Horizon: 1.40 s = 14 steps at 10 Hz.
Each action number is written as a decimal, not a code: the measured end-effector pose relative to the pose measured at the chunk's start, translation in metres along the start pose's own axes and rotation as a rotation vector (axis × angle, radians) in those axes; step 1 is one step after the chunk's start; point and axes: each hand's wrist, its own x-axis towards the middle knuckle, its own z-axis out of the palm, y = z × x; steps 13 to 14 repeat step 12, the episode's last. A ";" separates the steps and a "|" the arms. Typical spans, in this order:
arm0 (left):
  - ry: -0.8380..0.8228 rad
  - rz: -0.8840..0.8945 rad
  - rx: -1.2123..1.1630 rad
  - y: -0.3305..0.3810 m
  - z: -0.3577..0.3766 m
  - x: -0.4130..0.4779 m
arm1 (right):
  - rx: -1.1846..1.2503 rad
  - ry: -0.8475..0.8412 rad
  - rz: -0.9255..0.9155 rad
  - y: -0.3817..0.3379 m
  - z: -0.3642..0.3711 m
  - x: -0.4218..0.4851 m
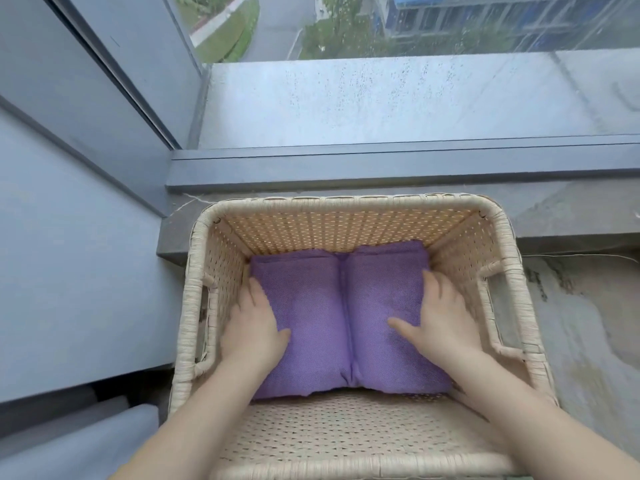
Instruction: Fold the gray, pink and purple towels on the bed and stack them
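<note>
A folded purple towel [346,306] lies inside a woven beige basket [346,206], sagging along a crease down its middle. My left hand [252,323] lies on the towel's left side, thumb on top and fingers reaching down along its left edge. My right hand [440,317] mirrors it on the right side, thumb spread onto the fabric and fingers at the right edge. Whatever lies beneath the purple towel is hidden. No gray or pink towel shows.
The basket stands on a stained concrete floor [571,323] against a gray window sill [381,168]. Behind it is a large window pane [381,98] overlooking a street. A gray panel wall [69,237] runs along the left.
</note>
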 end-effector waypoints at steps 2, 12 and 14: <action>-0.214 0.380 0.539 0.001 -0.007 0.022 | -0.566 -0.294 -0.521 -0.004 -0.006 0.024; -0.328 0.261 0.360 0.019 -0.017 0.015 | -0.368 -0.408 -0.276 0.003 -0.026 0.005; -0.328 0.261 0.360 0.019 -0.017 0.015 | -0.368 -0.408 -0.276 0.003 -0.026 0.005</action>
